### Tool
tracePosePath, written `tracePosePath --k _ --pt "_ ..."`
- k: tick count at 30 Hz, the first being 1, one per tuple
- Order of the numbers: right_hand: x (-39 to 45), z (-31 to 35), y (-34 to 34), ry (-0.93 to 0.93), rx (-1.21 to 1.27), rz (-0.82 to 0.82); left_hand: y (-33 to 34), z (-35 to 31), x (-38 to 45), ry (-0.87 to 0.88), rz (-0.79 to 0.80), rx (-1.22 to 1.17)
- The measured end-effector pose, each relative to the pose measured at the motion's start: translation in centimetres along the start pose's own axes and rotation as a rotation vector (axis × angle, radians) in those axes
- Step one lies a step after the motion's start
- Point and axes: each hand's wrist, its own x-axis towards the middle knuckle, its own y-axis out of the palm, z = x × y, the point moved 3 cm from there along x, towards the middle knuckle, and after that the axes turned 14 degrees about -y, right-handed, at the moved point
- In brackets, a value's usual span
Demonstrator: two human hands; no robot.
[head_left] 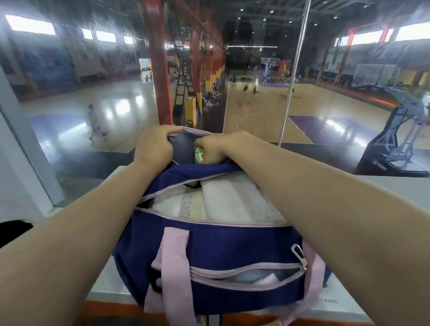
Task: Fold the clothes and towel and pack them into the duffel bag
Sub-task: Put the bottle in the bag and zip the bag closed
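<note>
the left hand (pixel 153 146) pulls the bag (pixel 212 260) pocket open so the right hand (pixel 214 148), curled round a green thing (pixel 199 155), can tuck it in.

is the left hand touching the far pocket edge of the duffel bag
Touching. The head view shows the left hand pinching the pink-trimmed pocket edge on the far side of the duffel bag, holding it open.

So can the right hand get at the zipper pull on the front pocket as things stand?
Probably yes: the zipper pull hangs uncovered on the bag's near side, but the right hand must first let go of the green item.
</note>
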Motion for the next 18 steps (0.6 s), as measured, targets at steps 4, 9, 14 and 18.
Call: tracePosePath --k 4,9,14,18 --pt "0.7 1.2 0.4 0.108 -0.003 0.032 0.1 -0.6 0.2 0.037 0.004 0.005" --pt "0.4 1.8 0.7 0.164 0.019 -0.064 0.0 0.8 -1.1 0.092 0.055 -0.014" --pt "-1.9 1.2 -0.1 0.232 0.341 -0.01 -0.7 0.9 -1.3 0.034 0.166 0.034" --pt "-2.4 0.8 0.7 0.109 0.314 -0.138 -1.0 -0.1 -1.8 0.002 0.22 0.051"
